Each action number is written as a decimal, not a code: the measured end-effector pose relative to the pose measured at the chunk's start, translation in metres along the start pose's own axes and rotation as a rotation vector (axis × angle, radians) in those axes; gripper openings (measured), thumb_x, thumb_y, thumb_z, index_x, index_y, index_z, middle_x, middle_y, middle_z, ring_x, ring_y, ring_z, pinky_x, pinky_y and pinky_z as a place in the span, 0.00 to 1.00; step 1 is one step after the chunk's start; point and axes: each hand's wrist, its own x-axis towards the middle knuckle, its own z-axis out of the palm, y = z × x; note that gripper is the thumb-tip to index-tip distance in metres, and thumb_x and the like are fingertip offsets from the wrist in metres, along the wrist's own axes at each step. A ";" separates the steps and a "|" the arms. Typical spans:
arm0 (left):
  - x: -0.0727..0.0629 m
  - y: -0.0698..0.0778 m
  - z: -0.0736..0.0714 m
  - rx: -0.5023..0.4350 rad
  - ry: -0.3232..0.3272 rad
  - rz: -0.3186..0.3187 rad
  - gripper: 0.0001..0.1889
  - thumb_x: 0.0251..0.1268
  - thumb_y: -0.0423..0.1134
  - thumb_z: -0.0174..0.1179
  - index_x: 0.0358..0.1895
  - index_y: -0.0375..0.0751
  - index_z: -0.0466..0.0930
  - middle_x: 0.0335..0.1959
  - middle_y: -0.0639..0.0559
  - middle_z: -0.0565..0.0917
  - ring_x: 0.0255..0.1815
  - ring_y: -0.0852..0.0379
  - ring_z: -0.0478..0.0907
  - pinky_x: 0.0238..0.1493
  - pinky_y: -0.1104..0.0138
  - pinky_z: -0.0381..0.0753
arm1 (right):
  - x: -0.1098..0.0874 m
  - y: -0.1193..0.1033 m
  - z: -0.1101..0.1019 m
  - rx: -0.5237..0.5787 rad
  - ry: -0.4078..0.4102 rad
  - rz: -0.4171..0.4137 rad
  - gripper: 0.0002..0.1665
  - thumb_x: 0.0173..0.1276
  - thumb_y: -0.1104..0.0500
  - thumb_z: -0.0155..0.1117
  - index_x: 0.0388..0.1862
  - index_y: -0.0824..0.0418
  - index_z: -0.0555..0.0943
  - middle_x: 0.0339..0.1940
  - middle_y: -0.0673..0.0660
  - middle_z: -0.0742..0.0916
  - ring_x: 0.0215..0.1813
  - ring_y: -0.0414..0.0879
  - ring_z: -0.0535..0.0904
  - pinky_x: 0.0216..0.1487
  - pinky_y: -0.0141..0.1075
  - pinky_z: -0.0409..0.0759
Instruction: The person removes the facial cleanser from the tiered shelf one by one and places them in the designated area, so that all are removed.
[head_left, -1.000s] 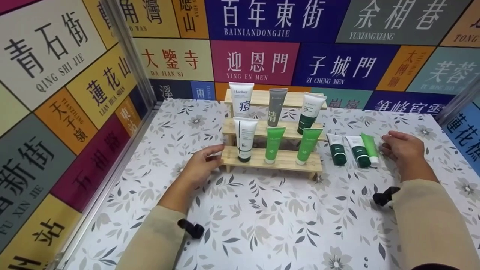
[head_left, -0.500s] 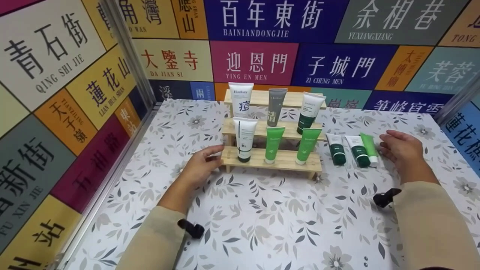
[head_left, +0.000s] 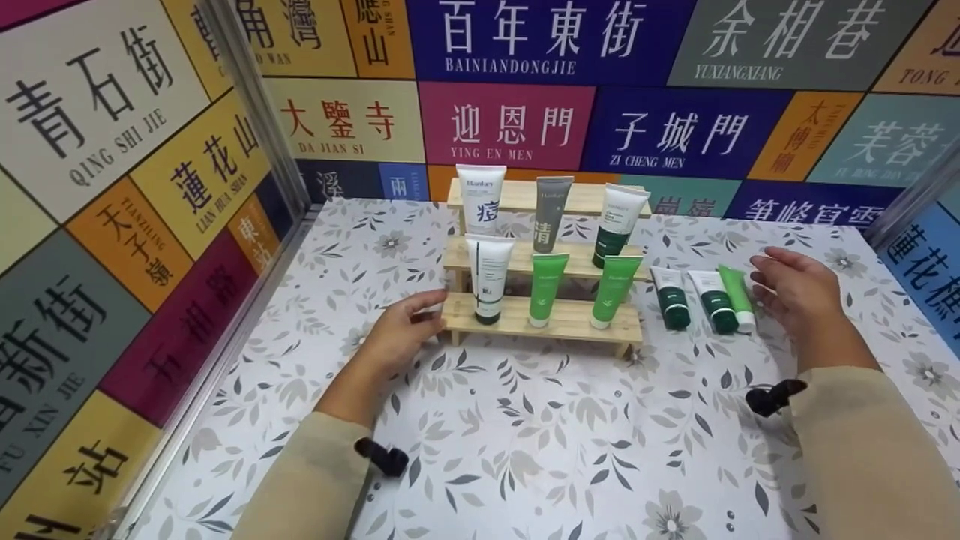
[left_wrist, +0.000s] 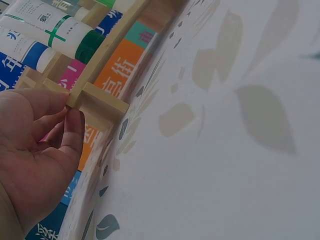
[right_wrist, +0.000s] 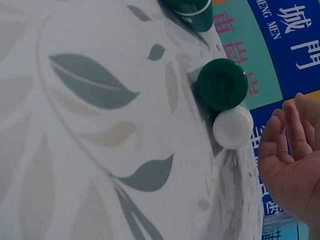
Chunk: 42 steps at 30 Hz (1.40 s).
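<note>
My left hand pinches the left end of the lowest shelf of a tiered wooden display rack between thumb and fingers, seen closely in the left wrist view. On that shelf stand a white tube with a dark green cap and two green tubes. Just right of the lying tubes, my right hand hovers with loosely bent fingers and holds nothing. Nearest to it lies a green tube with a white cap, against a white and dark green tube. The right wrist view shows their caps.
Higher on the rack stand a white tube, a grey tube and a white and green tube. Another white and green tube lies right of the rack. Printed walls border the leaf-patterned table behind and left.
My right hand has shifted slightly left and away from me, and its fingers have spread a little. The left hand has kept its grip on the rack, and the tubes stay put.
</note>
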 end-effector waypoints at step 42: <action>-0.002 0.002 0.000 0.009 -0.004 0.005 0.27 0.75 0.32 0.64 0.74 0.49 0.78 0.71 0.45 0.82 0.69 0.47 0.82 0.61 0.57 0.85 | -0.094 -0.031 0.097 0.082 -0.320 -0.476 0.27 0.66 0.57 0.81 0.61 0.58 0.82 0.47 0.49 0.90 0.45 0.42 0.88 0.45 0.31 0.90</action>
